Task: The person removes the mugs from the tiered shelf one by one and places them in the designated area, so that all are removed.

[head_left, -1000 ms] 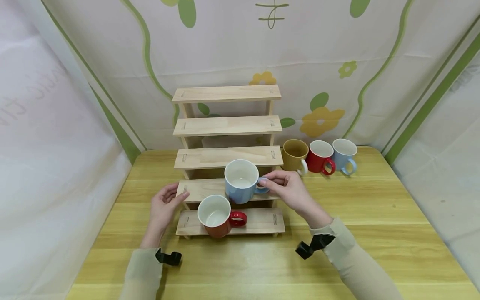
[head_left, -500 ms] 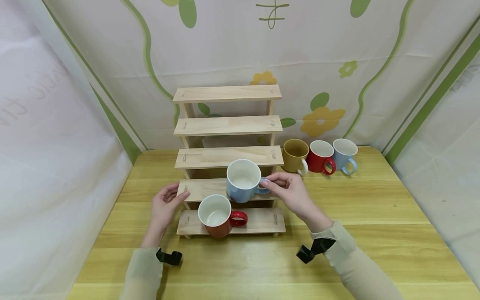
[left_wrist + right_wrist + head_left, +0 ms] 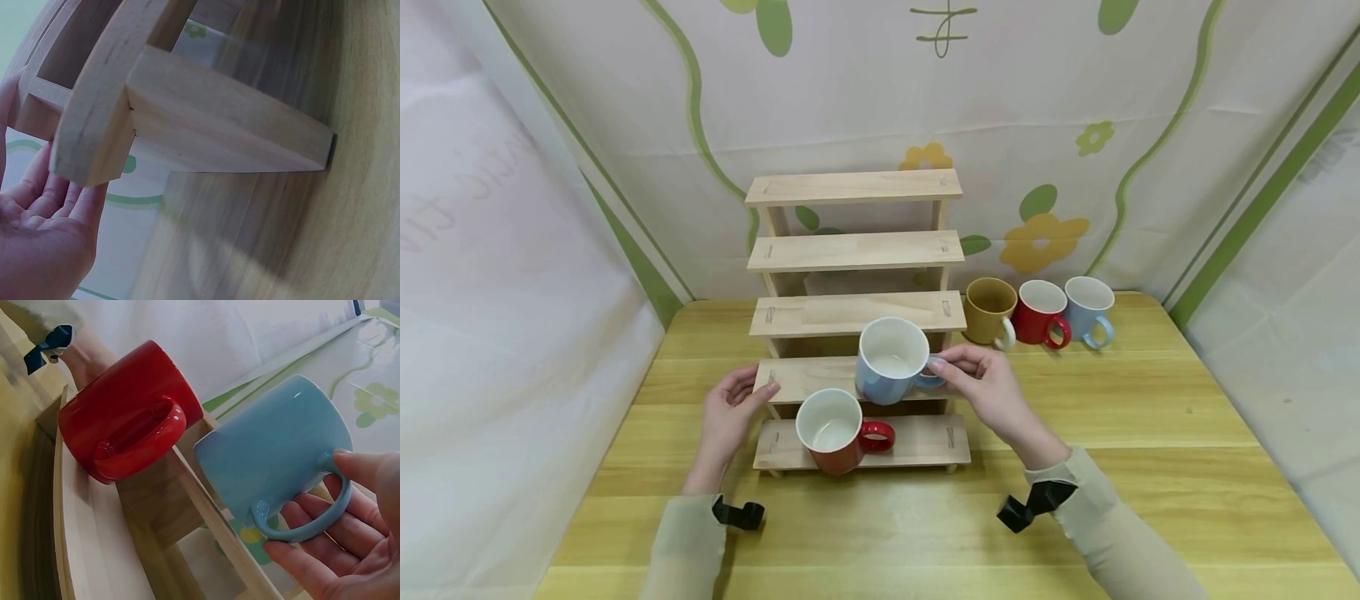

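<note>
Right hand [image 3: 988, 387] pinches blue mug [image 3: 886, 386] by the handle [image 3: 306, 530], which points between 3 and 4 o'clock. Mug's at second step up on wooden rack [image 3: 857, 315]; can't tell if base touches. Left hand [image 3: 724, 417] grips that step's 9 o'clock end. Front red mug [image 3: 838, 458] sits on bottom step, blue mug's 7 o'clock. Brown mug [image 3: 987, 323], rear red mug [image 3: 1036, 323], rear blue mug [image 3: 1078, 321] on table [image 3: 1150, 425], 2 o'clock.
</note>
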